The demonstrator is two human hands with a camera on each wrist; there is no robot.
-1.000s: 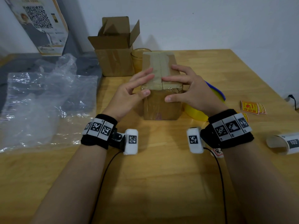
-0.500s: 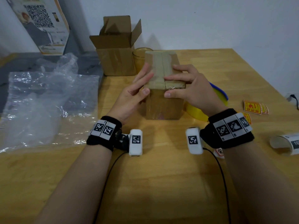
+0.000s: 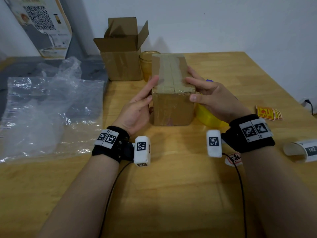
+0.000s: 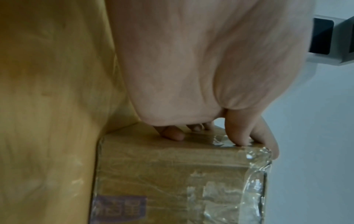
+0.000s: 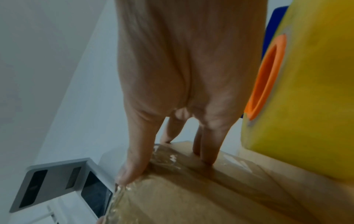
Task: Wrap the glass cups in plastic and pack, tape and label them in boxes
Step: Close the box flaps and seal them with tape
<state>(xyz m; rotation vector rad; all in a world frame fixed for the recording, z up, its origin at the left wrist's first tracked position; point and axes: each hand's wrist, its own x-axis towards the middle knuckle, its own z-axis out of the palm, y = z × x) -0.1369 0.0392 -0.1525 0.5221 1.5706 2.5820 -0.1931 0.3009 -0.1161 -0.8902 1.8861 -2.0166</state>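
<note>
A sealed brown box point(image 3: 171, 93) with clear tape along its top seam stands upright on the wooden table point(image 3: 171, 186). My left hand point(image 3: 144, 100) lies flat against the box's left side, fingers straight, thumb by the front edge. The left wrist view shows its fingertips point(image 4: 172, 134) pressing the taped cardboard point(image 4: 172, 174). My right hand point(image 3: 204, 93) presses the top right corner, forefinger on the top, thumb at the front corner. In the right wrist view its straight fingers point(image 5: 206, 144) rest on the taped edge point(image 5: 191, 197). An amber glass cup point(image 3: 146, 64) stands behind the box.
An open empty-looking carton point(image 3: 122, 62) stands at the back. Clear plastic sheets point(image 3: 48, 114) cover the table's left. A yellow tape dispenser point(image 3: 207, 117) sits right of the box. Red-yellow stickers point(image 3: 267, 112), a label roll point(image 3: 301, 151) and a loose sticker point(image 3: 233, 158) lie on the right.
Both hands slid off the top seam outward: the left went down onto the box's left side, the right moved to the right top corner. The box stayed in place.
</note>
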